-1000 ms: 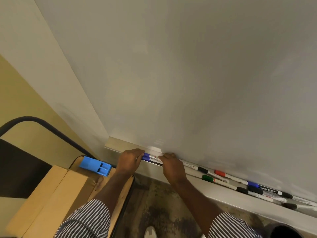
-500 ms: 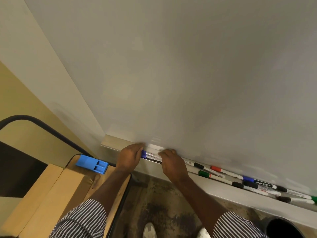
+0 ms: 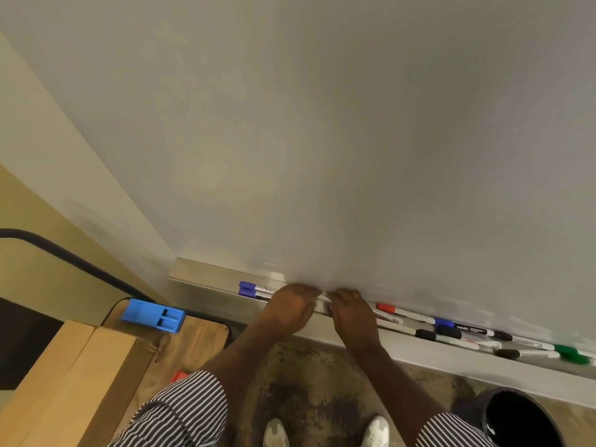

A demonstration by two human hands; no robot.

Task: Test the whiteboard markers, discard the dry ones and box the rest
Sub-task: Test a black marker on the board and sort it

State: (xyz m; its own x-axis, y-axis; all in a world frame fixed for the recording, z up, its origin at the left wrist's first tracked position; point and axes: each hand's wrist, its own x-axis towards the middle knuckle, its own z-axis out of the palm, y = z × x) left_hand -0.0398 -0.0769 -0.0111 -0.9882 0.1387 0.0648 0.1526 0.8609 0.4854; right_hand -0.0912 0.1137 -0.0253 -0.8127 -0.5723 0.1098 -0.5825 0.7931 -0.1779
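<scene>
Left hand [image 3: 290, 306] and right hand [image 3: 350, 309] side by side on tray [image 3: 200, 279], fingers curled over markers there — actual pinch hidden, cannot tell. 2 blue-capped markers [image 3: 250, 289] lie just left of your left hand, long axis along tray. Smooth plastic barrels, glossy whiteboard [image 3: 322, 140], metal ledge — more markers [image 3: 464, 330] right of your right hand.

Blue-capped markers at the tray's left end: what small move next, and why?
Probably lift one blue-capped marker off the tray to uncap and test it: both hands, left hand and right hand, rest over the markers there, and the whiteboard shows no test strokes.
</scene>
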